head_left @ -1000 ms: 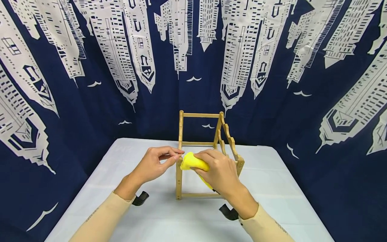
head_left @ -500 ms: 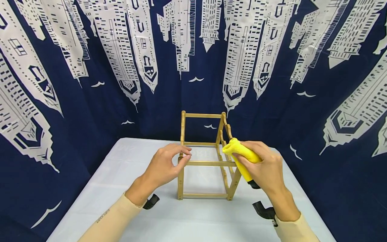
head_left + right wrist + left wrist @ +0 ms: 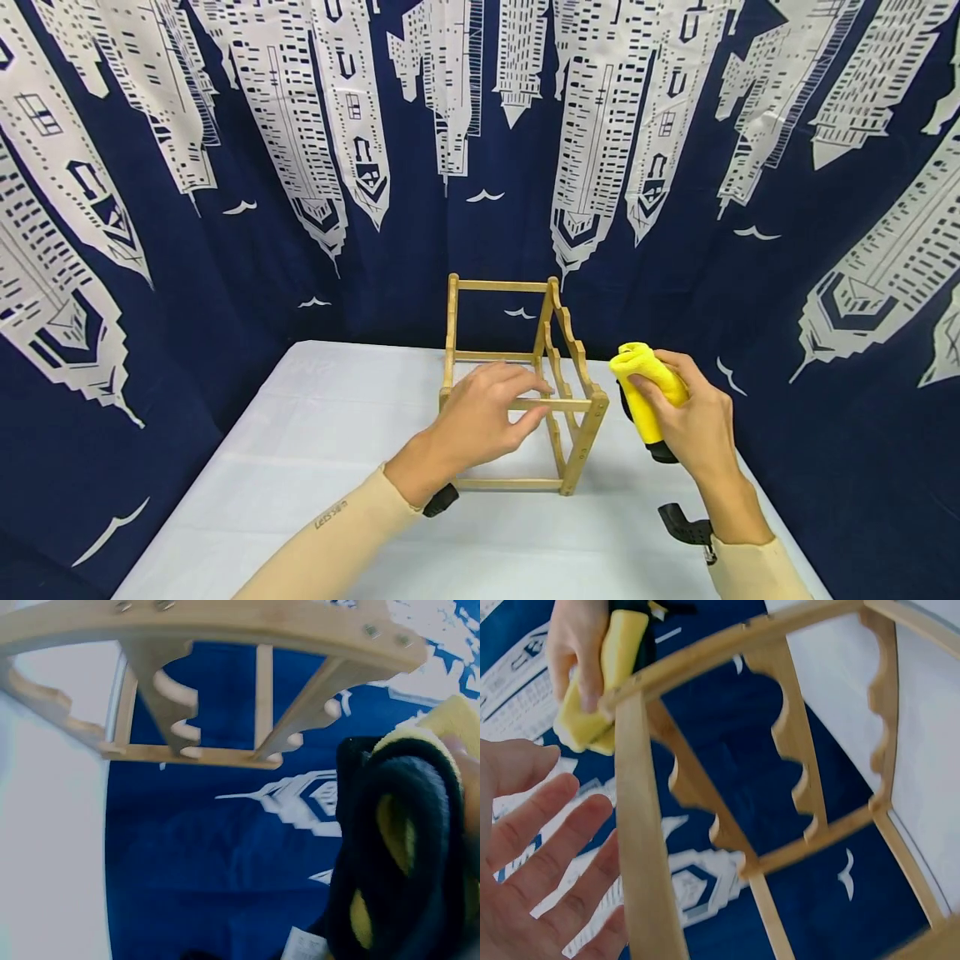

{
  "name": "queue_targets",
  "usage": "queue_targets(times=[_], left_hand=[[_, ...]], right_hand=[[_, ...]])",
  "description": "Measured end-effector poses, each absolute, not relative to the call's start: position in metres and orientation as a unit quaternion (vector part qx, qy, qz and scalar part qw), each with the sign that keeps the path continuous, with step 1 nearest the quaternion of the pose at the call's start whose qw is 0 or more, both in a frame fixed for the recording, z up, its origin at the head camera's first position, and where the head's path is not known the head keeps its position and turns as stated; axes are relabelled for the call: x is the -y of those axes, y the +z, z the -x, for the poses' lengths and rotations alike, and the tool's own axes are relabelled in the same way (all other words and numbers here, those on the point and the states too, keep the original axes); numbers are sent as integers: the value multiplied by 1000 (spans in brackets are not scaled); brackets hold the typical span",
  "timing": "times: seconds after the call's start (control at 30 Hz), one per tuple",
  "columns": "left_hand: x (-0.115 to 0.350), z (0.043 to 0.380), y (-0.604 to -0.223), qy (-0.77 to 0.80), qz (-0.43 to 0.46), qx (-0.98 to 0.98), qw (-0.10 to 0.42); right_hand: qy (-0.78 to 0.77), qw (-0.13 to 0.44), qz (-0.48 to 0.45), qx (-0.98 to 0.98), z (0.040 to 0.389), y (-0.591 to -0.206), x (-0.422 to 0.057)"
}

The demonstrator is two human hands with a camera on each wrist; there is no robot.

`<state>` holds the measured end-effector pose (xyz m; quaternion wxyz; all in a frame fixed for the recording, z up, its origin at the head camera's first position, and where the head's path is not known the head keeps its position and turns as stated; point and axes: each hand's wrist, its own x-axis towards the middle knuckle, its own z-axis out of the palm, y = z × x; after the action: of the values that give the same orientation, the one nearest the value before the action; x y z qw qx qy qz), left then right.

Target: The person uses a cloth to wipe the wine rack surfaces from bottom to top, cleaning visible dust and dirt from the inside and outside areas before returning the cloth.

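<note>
A light wooden rack (image 3: 581, 446) with scalloped side rails stands on the white table. My left hand (image 3: 491, 412) is over its front top rail (image 3: 570, 406). In the left wrist view the fingers (image 3: 551, 840) are spread beside a wooden bar and hold nothing; I cannot tell whether they touch it. To the right of the rack, my right hand (image 3: 701, 417) grips a folded yellow cloth (image 3: 651, 387) with black edging. Seen from the right wrist, the black edge (image 3: 397, 787) loops in folds, with a white tag (image 3: 304, 945) below. The palm side of the right hand is mostly hidden.
White cloth covers the table (image 3: 300, 433). Behind and around it hangs a navy curtain (image 3: 420, 275) printed with white buildings and birds. Black wrist mounts (image 3: 682, 525) stick out from both forearms.
The yellow cloth has moved right in my right hand, from the rack's front left corner to beyond its right side. My left hand has shifted right along the front rail.
</note>
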<state>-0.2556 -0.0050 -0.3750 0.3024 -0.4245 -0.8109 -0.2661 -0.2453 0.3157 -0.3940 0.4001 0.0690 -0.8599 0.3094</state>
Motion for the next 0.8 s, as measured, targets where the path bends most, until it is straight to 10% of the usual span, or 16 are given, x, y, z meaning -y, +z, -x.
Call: queue_targets(times=[0.8], left_hand=[[-79, 260, -388, -219, 345, 857, 316]], right_hand=[[435, 249, -64, 863, 268, -440, -328]])
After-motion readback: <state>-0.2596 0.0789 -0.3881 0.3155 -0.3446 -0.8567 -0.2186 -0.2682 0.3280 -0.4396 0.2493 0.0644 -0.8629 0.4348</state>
